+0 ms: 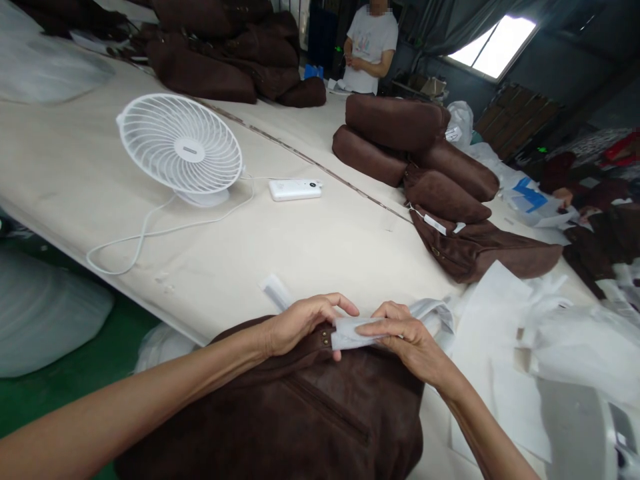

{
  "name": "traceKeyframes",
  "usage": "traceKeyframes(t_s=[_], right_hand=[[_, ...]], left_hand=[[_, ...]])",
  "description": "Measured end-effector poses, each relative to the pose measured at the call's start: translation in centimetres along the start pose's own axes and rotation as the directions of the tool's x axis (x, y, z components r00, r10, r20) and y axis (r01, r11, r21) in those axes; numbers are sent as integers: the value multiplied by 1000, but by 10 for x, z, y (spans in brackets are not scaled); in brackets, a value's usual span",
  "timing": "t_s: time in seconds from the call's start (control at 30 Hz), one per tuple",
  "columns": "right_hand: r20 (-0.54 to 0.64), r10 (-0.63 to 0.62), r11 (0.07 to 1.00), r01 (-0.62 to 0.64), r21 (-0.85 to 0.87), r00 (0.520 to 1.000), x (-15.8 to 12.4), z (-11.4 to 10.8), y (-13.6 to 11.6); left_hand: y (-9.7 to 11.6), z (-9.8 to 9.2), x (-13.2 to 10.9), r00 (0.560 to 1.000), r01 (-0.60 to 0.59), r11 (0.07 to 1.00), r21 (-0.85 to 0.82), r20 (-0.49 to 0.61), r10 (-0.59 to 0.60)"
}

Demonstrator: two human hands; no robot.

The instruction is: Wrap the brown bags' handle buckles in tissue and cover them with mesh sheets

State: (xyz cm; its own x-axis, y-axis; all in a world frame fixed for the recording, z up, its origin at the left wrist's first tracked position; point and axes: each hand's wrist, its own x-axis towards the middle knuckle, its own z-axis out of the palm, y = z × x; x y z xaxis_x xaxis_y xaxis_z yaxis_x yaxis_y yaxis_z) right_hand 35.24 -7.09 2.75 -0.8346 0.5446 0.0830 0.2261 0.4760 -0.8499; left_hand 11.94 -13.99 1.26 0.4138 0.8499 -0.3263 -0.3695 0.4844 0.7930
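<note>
A brown leather-look bag [280,413] lies in front of me, with a slanted zipper across its face. Near its top edge, a strap end [325,339] carries two small brass-coloured rivets. White wrapping sheet [347,333] is folded around the part beside the rivets. My left hand [303,323] curls around the strap there, a fingertip showing below the sheet. On the other side, my right hand [407,337] presses the white sheet between thumb and fingers. What lies under the wrapping is hidden. Another white strip [435,312] loops behind my right hand.
Beyond my hands stand a white fan [183,143] with a cable and a white phone-sized device [295,190]. Brown bags [450,153] are piled at right, more [220,60] at the back. White sheets [493,333] lie to my right. A person [371,47] stands across the table.
</note>
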Motion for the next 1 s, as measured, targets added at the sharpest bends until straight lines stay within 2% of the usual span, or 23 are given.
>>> traceKeyframes(t_s=[0.07, 0.13, 0.23, 0.33, 0.53, 0.6, 0.8, 0.9, 1.0], right_hand=[[-21, -40, 997, 38, -61, 999, 0, 2, 1], [-26, -64, 992, 61, -106, 998, -1, 4, 3], [-34, -80, 987, 74, -145, 996, -1, 6, 5], [-57, -86, 985, 76, -154, 995, 0, 8, 5], [-72, -42, 991, 33, -130, 997, 6, 9, -2], [-94, -10, 991, -3, -137, 996, 5, 9, -7], [-175, 170, 945, -211, -251, 970, 0, 20, -25], [-305, 136, 907, -242, -344, 943, 3, 35, -33], [-538, -15, 883, -242, -402, 843, 2, 55, -41]], left_hand=[[1, 1, 3, 998, 68, 997, 38, -1, -68], [2, 2, 7, 991, 127, 979, 160, 18, -132], [4, 2, 9, 982, 136, 941, 310, 82, -168], [6, 1, 9, 978, 114, 949, 293, 136, -159], [6, -3, 7, 982, 74, 954, 290, 144, -120], [6, -2, 6, 985, 64, 953, 296, 136, -108], [1, 2, 3, 992, 63, 953, 297, 87, -93], [1, 1, 3, 996, 58, 964, 261, 54, -75], [1, -1, 2, 997, 1, 970, 243, 74, -19]])
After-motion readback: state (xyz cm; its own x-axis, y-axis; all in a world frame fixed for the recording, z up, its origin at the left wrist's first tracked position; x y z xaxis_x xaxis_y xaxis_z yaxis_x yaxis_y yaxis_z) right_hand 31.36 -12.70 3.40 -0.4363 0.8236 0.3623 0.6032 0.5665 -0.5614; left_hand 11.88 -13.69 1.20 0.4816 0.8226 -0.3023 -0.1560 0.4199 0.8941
